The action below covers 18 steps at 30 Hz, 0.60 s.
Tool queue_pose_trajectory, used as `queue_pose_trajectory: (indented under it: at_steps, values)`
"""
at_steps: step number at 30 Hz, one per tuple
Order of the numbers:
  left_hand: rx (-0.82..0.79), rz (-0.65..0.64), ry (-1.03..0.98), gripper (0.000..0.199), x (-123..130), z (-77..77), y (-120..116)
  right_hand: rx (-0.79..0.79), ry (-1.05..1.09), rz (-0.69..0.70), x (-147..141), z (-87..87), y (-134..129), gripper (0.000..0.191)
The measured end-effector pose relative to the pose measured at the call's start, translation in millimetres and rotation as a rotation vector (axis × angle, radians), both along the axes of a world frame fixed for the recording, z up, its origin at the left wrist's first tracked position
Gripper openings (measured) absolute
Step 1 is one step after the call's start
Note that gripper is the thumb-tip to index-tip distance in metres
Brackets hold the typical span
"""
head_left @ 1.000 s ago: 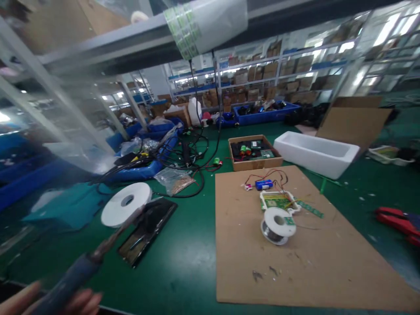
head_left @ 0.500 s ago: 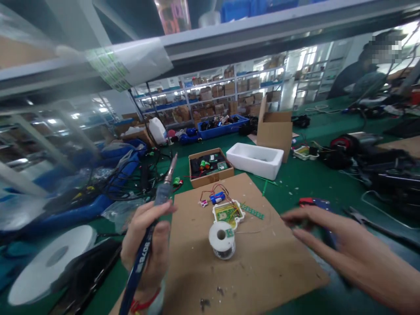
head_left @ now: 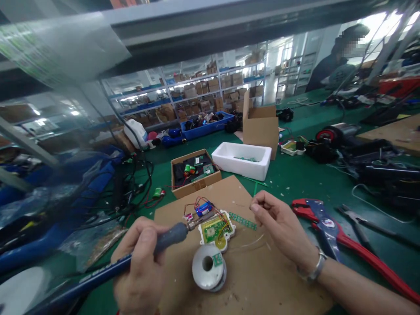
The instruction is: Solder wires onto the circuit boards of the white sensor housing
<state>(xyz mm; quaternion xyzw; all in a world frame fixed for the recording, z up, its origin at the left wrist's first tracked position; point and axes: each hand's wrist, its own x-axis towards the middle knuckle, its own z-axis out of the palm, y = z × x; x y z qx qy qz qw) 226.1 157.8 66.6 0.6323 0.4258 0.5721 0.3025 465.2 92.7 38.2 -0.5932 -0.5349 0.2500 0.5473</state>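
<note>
Warehouse shelving [head_left: 187,92] stacked with cartons stands behind your green-matted bench [head_left: 288,183]. On a cardboard sheet [head_left: 243,197], which shields the mat, lies a green circuit board [head_left: 215,232] in a white housing, wired to a blue battery [head_left: 202,209]. Your hands are apart: your left hand [head_left: 141,258] grips the soldering iron [head_left: 170,239] like a pen for fine control, its tip near the wires. Your right hand [head_left: 282,227] pinches beside a solder spool [head_left: 208,267], kept within reach; whether it holds anything, you can't tell.
</note>
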Motion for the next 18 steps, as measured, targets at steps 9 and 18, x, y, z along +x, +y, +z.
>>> queue_pose_trajectory:
  at_steps: [9,18]
  values:
    - [0.091,-0.082,0.083,0.035,12.6,0.6,5.6,-0.060,-0.008,0.048,5.1,-4.0,-7.7,0.023]
    - [0.076,-0.191,0.211,0.038,10.9,-7.6,2.2,-0.082,-0.011,0.081,6.9,-7.7,-8.3,0.026]
